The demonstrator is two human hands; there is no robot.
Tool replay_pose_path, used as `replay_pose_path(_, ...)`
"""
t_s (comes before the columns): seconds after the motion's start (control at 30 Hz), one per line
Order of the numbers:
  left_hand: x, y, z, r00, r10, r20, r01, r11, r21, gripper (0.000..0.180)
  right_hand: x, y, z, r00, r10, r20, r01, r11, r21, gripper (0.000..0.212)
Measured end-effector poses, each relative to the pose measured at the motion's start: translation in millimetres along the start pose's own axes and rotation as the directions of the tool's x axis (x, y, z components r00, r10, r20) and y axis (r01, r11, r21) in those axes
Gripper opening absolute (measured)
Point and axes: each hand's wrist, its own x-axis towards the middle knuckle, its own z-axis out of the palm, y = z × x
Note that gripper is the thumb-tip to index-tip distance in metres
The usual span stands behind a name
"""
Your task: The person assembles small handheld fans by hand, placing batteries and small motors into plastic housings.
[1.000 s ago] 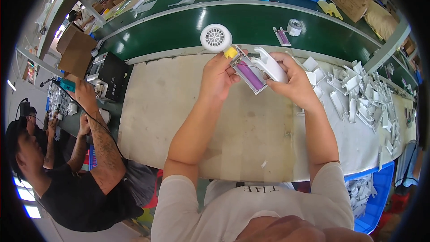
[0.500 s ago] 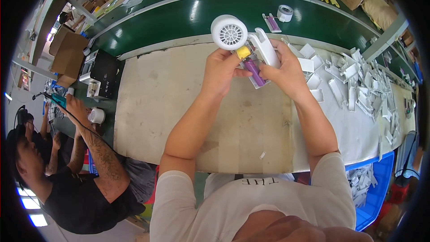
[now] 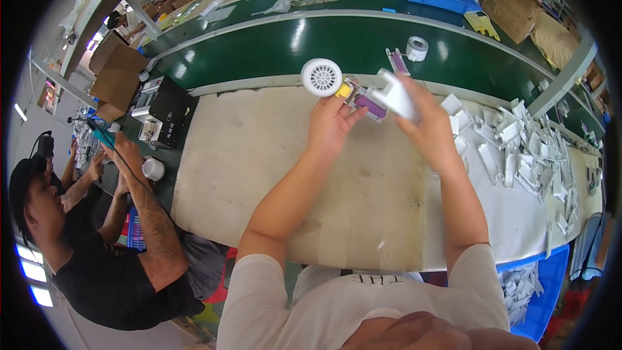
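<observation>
My left hand is closed on a small handheld fan with a round white slotted grille. Beside the grille, the fan carries a yellow piece and a purple cylindrical battery in an open handle section. Just to the right, my right hand grips a white plastic handle cover, slightly blurred and held apart from the battery. Its fingertips are partly hidden behind the cover.
White plastic shells lie piled on the right of the table. A tape roll and another purple battery part sit on the green ledge. At left stand a black machine and a co-worker; a blue bin is at lower right.
My right hand has drawn the white handle cover away from the battery and turned it. The fan has tilted in my left hand, its battery end swinging up. The whole view has shifted slightly.
</observation>
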Motion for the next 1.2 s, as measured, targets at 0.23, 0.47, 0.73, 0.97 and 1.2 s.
replay_pose_path(0.23,-15.5,-3.1,15.3,0.996,0.081,0.048,-0.076,0.992,-0.099,0.028,-7.7,-5.9,19.7,0.956,-0.287,0.067,0.294,0.910,-0.294,0.061)
replay_pose_path(0.47,-12.4,-6.2,17.2,0.978,0.198,0.069,-0.186,0.970,-0.154,0.031,-4.1,-10.0,20.6,0.931,-0.366,0.002,0.358,0.909,-0.214,0.059)
replay_pose_path(0.73,-17.7,-12.1,21.7,0.976,0.216,0.031,-0.216,0.976,0.029,0.034,-3.0,-8.3,25.3,0.901,-0.434,-0.011,0.405,0.850,-0.338,0.057)
replay_pose_path(0.97,-17.1,20.4,23.1,0.958,0.280,0.053,-0.272,0.954,-0.126,0.034,-5.7,7.1,16.1,1.000,0.011,0.028,-0.016,0.983,0.182,0.039)
replay_pose_path(1.2,-24.0,14.3,31.2,0.962,0.227,0.150,-0.194,0.959,-0.206,0.034,-13.0,-13.1,15.7,0.997,0.050,0.060,-0.072,0.896,0.438,0.033)
